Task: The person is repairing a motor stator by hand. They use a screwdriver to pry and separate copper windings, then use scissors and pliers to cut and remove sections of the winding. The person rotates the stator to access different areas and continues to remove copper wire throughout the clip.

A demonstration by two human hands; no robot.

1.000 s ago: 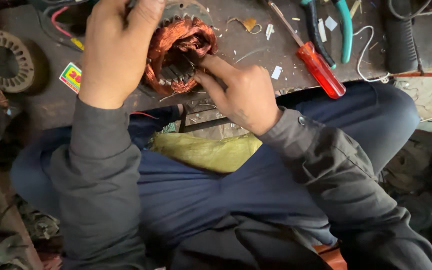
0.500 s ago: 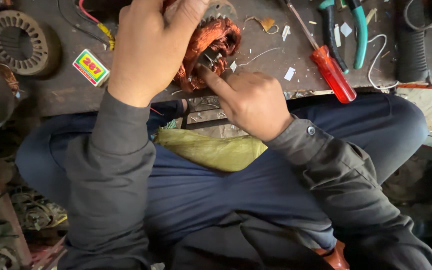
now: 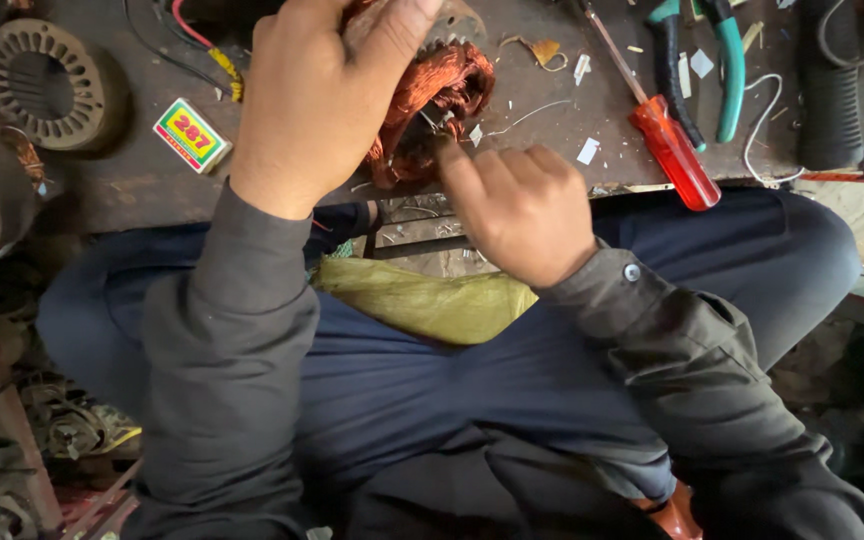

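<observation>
Lap nearest the camera: dark blue trousers, grey jacket sleeves, and a crumpled yellow-green bag (image 3: 432,300) lying across the thighs just below the bench edge. Right hand (image 3: 522,205) curled into a loose fist at that edge, forefinger and thumb pressed to the copper windings; whether it pinches a wire there is hidden. Left hand (image 3: 317,95) closed over the top of the copper-wound stator (image 3: 437,95), fingers wrapped round its far rim, holding it on the bench (image 3: 132,190). Bench surface dark, scuffed, greasy, littered with white paper scraps and wire offcuts. Right of the stator, a red-handled screwdriver (image 3: 667,150) lies diagonally, handle towards the person; beyond it, green-handled pliers (image 3: 727,60). Left of the left hand, a small flat box (image 3: 192,135), rectangular, yellow and green label with red border. Further left, a bare slotted steel core ring (image 3: 42,85). Floor at left cluttered with dark metal parts.
</observation>
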